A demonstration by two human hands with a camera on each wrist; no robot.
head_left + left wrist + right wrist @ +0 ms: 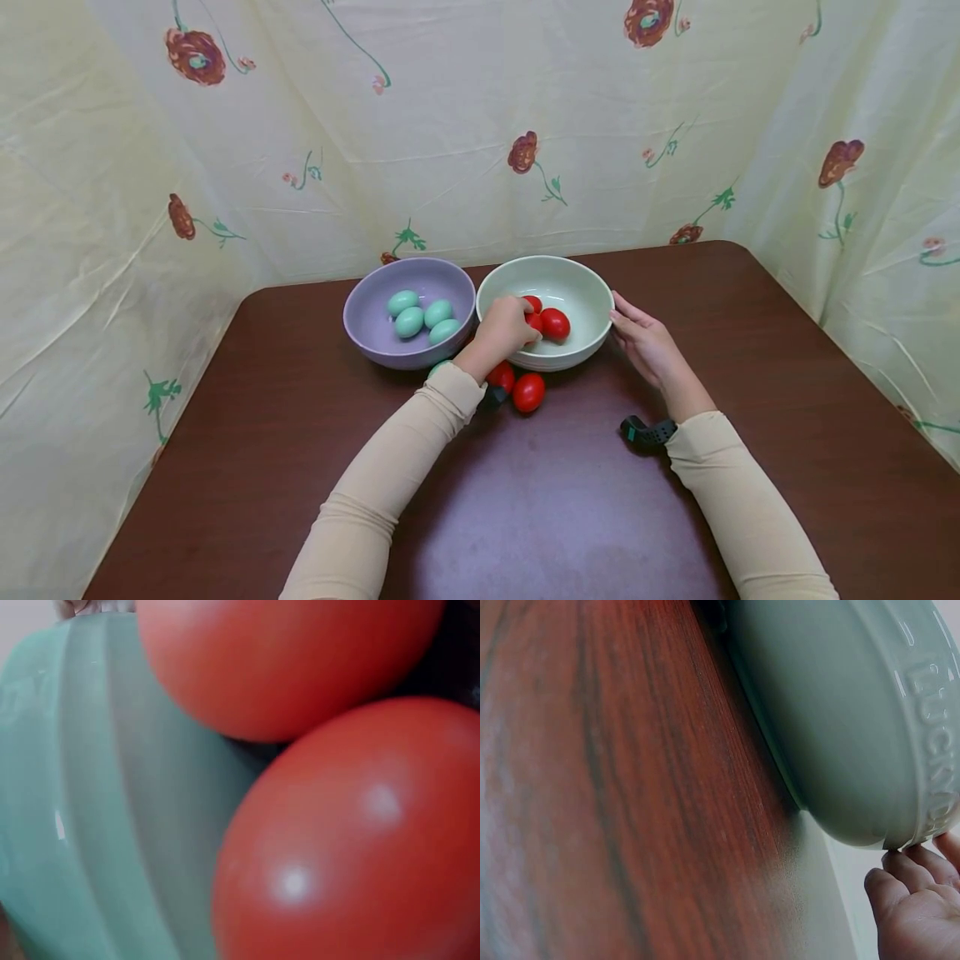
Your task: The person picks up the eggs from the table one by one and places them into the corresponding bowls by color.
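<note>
My left hand reaches over the near rim of a pale green bowl and pinches a red egg between thumb and fingers. Inside that bowl lie another red egg and one partly hidden behind the fingers. My right hand rests its extended fingertips against the bowl's right side; the right wrist view shows these fingers touching the outer wall. On the table before the bowl are two red eggs, which loom large in the left wrist view beside the bowl's wall.
Left of the green bowl stands a purple bowl holding several teal eggs. A teal egg shows partly behind my left forearm. The dark brown table backs onto a flowered curtain.
</note>
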